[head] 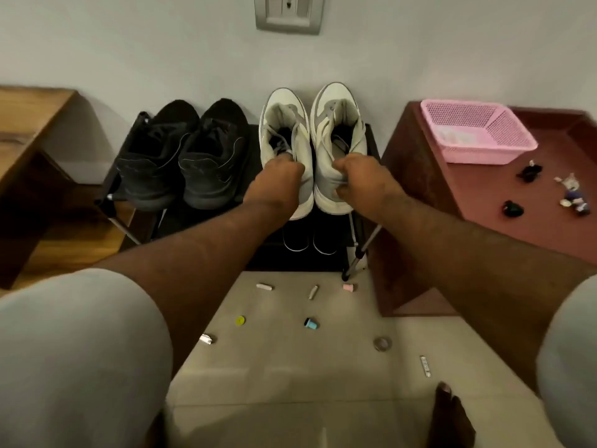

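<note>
Black shoes (pixel 181 156) crowd the left, red table (pixel 416 176) (close) the right; wall (pixel 161 53) blocks behind.

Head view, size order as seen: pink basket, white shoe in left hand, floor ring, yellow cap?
1. Pink basket and the white shoe in the left hand: look about alike, no ranking.
2. Ring: far smaller.
3. Yellow cap: smallest, slightly under the ring.

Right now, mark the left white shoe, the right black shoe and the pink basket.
left white shoe (pixel 281 100): head view, on its toe cap.
right black shoe (pixel 210 179): head view, on its heel.
pink basket (pixel 478 154): head view, on its front wall.
</note>
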Demonstrator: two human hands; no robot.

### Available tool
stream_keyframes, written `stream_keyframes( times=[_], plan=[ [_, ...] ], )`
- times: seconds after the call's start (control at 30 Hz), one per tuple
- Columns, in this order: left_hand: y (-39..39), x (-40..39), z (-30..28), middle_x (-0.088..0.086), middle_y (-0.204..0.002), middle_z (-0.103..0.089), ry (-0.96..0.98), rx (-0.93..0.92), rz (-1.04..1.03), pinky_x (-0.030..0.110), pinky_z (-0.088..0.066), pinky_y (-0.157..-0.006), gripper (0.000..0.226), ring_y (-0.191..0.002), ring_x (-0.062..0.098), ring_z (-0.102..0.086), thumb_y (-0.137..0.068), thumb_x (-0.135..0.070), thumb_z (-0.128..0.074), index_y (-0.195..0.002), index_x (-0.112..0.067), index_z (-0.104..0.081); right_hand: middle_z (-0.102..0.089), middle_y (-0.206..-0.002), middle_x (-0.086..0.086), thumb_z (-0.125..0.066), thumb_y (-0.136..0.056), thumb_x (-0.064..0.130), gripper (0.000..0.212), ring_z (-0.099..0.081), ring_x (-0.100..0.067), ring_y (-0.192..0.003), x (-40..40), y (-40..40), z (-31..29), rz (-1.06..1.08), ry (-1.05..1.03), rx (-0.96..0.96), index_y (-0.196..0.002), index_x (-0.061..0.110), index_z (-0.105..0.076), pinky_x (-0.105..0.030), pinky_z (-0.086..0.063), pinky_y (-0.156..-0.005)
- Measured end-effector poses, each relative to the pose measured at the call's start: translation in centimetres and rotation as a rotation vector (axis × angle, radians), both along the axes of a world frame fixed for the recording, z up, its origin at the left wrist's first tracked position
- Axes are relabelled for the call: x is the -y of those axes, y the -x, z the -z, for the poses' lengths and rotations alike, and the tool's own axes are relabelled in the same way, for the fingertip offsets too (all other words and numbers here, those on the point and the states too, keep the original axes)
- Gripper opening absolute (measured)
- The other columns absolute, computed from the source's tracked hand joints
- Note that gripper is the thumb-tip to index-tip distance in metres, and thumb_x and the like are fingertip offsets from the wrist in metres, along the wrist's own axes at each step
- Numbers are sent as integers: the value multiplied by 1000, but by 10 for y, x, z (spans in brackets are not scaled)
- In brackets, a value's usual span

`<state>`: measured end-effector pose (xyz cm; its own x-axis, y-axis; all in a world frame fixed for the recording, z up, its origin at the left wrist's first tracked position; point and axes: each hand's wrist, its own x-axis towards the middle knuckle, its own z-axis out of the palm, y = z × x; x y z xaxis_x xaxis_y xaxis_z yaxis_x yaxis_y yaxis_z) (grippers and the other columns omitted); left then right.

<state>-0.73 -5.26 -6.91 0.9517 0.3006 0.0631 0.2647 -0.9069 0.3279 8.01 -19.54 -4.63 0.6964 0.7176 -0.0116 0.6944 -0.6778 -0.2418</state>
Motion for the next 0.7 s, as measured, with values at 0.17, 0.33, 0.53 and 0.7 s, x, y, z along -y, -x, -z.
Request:
stream_keyframes(
  times=[0.17, 0.33, 0.53, 0.7],
  plan=[
    [-16, -9, 6, 17, -132, -44, 52, 106, 14, 41, -43, -91, 18, -117, 35, -48, -87, -1, -55, -104, 0, -60, -53, -102, -6, -67, -82, 17, 19, -58, -29, -97, -3, -15, 9, -80, 50, 10, -99, 14, -61, -27, -37, -74],
    [-10, -5, 13, 16, -137, -41, 22, 121, 0, 47, -42, -101, 28, -127, 34, -39, -89, 0, -53, -116, -3, -54, -50, -96, -5, -69, -79, 12, 23, -57, -29, -96, -5, -14, 1, -108, 96, -7, -100, 8, -60, -29, -37, -70],
    [22, -7, -8, 10, -162, -12, -14, 12, -31, 47, -19, -118, 72, -149, 36, -3, -93, -4, -53, -154, -14, -17, -36, -136, -14, -76, -74, 11, 72, -53, -38, -110, 9, 15, -3, -20, -76, 48, -135, 16, -39, -43, -48, -89],
    [120, -7, -24, 12, -160, -18, -57, -168, -63, 44, -21, -119, 64, -149, 32, -9, -94, -12, -56, -152, -13, -28, -34, -143, -7, -76, -78, 19, 79, -37, -29, -129, 28, 102, -19, -77, -88, 23, -145, 19, -33, -38, -35, -106]
  ],
)
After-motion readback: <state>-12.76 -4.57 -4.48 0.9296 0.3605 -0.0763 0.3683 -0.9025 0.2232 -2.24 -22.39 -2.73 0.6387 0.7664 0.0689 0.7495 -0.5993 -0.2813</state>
